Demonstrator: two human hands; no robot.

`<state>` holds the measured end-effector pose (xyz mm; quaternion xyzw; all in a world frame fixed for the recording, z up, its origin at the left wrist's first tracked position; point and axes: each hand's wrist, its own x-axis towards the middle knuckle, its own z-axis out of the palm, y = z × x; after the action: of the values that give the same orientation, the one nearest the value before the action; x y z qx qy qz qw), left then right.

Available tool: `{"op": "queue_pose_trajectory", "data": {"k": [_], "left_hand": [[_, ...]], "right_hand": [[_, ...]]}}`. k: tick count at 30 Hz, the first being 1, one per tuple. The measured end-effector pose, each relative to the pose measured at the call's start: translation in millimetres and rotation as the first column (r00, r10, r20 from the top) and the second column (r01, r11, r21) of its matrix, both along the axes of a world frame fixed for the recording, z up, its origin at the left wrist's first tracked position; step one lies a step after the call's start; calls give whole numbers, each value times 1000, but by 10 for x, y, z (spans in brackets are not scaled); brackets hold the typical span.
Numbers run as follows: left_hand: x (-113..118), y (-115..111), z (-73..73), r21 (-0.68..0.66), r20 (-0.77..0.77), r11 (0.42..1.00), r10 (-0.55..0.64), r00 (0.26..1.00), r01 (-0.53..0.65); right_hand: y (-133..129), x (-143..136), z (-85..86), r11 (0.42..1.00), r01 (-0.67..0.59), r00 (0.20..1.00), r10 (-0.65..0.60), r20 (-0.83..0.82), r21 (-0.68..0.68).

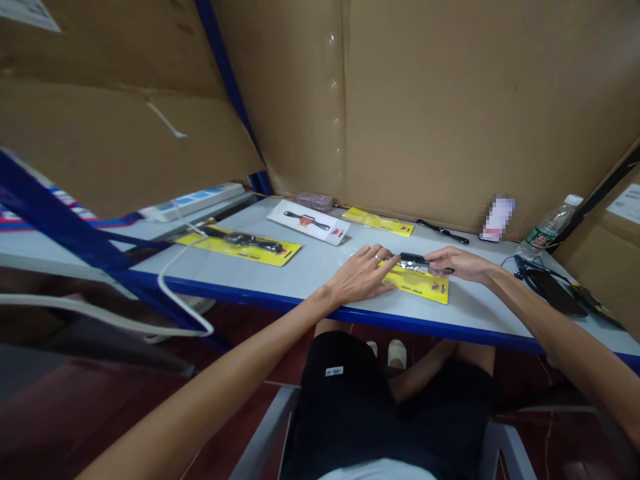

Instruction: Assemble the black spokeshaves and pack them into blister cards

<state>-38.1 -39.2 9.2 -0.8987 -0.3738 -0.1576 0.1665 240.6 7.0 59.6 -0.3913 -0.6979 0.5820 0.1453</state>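
A black spokeshave [413, 258] is held just above a yellow blister card [425, 285] near the table's front edge. My right hand [457, 262] is closed round its right handle. My left hand [363, 272] lies over the card's left end, by the tool's left end; its fingers are close together, and whether they grip the handle or the plastic is hidden. Left of my hands, another yellow card [245, 249] carries a black tool. A white box [309, 221] with a printed tool picture lies behind my left hand.
At the back are another yellow card [379, 221], a loose black tool [443, 231], a small pinkish pack [314, 201] and a phone [499, 219]. A plastic bottle [547, 229] and a dark flat object [555, 291] are right. A power strip [200, 200] and white cable [165, 280] are left.
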Motion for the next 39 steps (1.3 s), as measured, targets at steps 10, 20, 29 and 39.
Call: {"op": "queue_pose_trajectory", "data": {"k": [10, 20, 29, 39], "left_hand": [[-10, 82, -78, 207, -35, 978, 28, 999, -21], [56, 94, -62, 191, -73, 981, 38, 997, -24], [93, -21, 386, -133, -117, 987, 70, 991, -86], [-170, -18, 549, -403, -107, 896, 154, 982, -184]], "right_hand": [[-128, -272, -128, 973, -55, 983, 13, -185, -223], [-366, -342, -55, 970, -88, 992, 66, 104, 226], [-371, -319, -71, 784, -59, 905, -219, 364, 618], [-630, -279, -182, 462, -254, 857, -300, 420, 849]]}}
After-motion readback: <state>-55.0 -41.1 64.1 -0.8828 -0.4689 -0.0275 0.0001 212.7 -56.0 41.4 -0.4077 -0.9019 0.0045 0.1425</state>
